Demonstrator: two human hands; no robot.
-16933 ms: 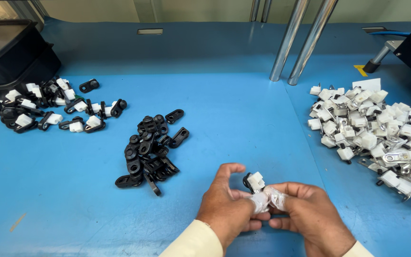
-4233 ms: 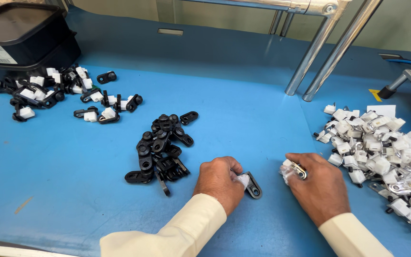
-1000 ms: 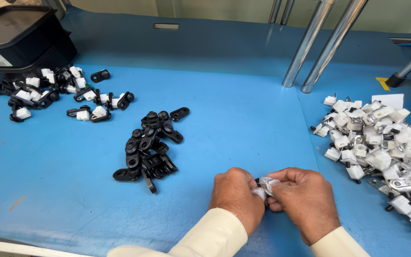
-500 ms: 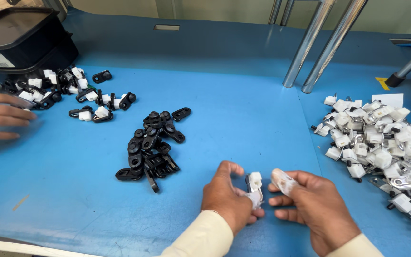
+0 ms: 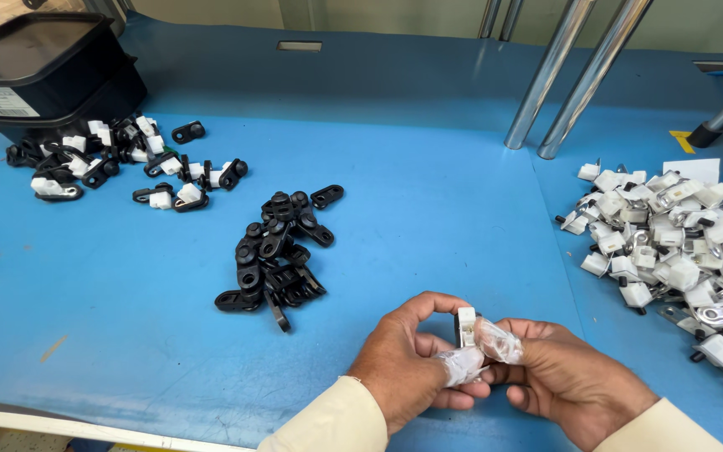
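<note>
Pinching a small white block [image 5: 466, 325] between your thumb and fingertips, your left hand [image 5: 412, 368] holds it upright near the front edge of the blue table [image 5: 428, 209]. Your right hand [image 5: 566, 381] presses against it from the right, its taped fingertips [image 5: 499, 339] touching the block's side. The block's lower part is hidden behind the taped fingers, so you cannot tell what is fitted there. Half a second ago your 2 hands were apart, each holding a piece; now they meet. Left of them lies a pile of black clips [image 5: 278, 251]; white parts [image 5: 679, 243] crowd the right edge.
</note>
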